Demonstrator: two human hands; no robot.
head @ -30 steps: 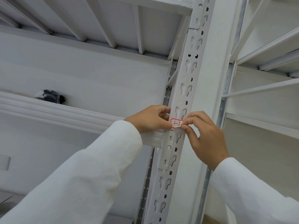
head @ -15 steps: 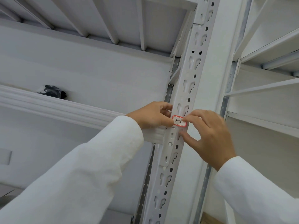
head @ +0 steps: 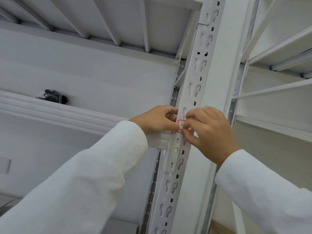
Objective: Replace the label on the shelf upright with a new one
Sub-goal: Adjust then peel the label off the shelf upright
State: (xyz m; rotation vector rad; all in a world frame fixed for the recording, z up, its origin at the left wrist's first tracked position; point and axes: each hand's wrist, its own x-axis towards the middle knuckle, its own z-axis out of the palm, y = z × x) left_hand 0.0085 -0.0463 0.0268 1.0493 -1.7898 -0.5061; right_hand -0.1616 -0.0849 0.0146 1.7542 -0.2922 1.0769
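A small white label (head: 181, 124) with a red border and black handwriting lies against the white slotted shelf upright (head: 194, 78), just above the beam bracket. My left hand (head: 157, 119) pinches its left edge with thumb and forefinger. My right hand (head: 209, 132) covers its right half, fingertips pressed on it. Only the label's left part shows between the fingers. Both arms wear white sleeves.
A white horizontal shelf beam (head: 59, 112) runs left from the upright. A black bundle (head: 54, 96) lies on that shelf at the left. Another white shelf deck (head: 118, 22) hangs overhead. More white shelving (head: 278, 92) stands to the right.
The label went from being held at both ends to lying flat on the upright. My right hand slid left over it and now hides its right half.
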